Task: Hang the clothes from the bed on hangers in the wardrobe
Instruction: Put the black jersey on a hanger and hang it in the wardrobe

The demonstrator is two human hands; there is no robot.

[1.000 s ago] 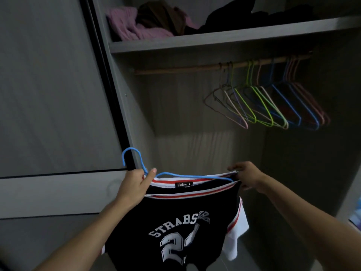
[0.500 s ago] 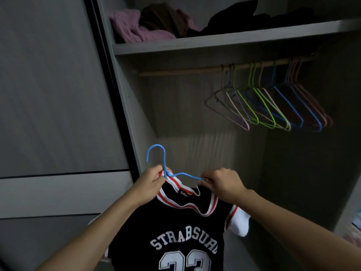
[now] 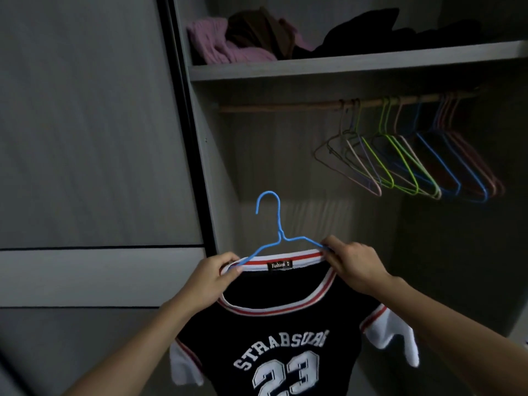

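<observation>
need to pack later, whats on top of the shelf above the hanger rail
On the shelf lie a crumpled pink knit, a brown garment and a heap of black clothes. Anything behind these piles is covered.

Home bedroom wardrobe: sliding door (image 3: 85, 124) at left, shelf (image 3: 357, 64) of folded clothes (image 3: 228, 44) at top, rail (image 3: 285, 106) with wire hangers (image 3: 405, 164) upper right.
</observation>
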